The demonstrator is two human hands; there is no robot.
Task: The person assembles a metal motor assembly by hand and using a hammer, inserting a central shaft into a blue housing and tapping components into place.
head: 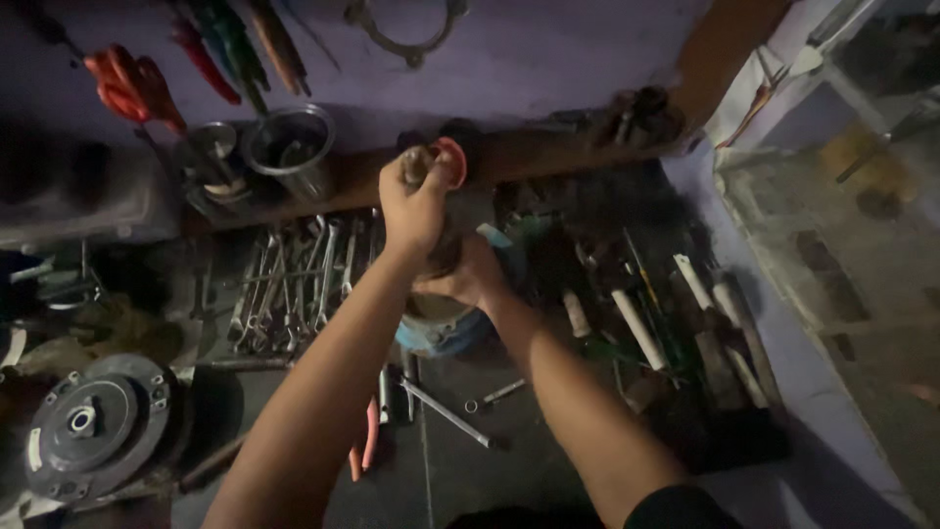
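Observation:
My left hand [416, 201] is raised over the middle of the workbench, closed around a small tool with a red end [452, 159]. Just below it, my right hand [472, 276] grips the top of a round blue and grey machine part [438, 328] that stands on the bench. The two hands nearly touch, and what lies between them is too dark to make out.
A row of spanners [294, 279] lies left of the part. White-handled tools [641, 328] are spread at right. A black round disc [93, 421] sits at lower left. Metal cups [289, 147] stand on a wooden shelf, pliers hang on the wall. Loose rods [446, 411] lie in front.

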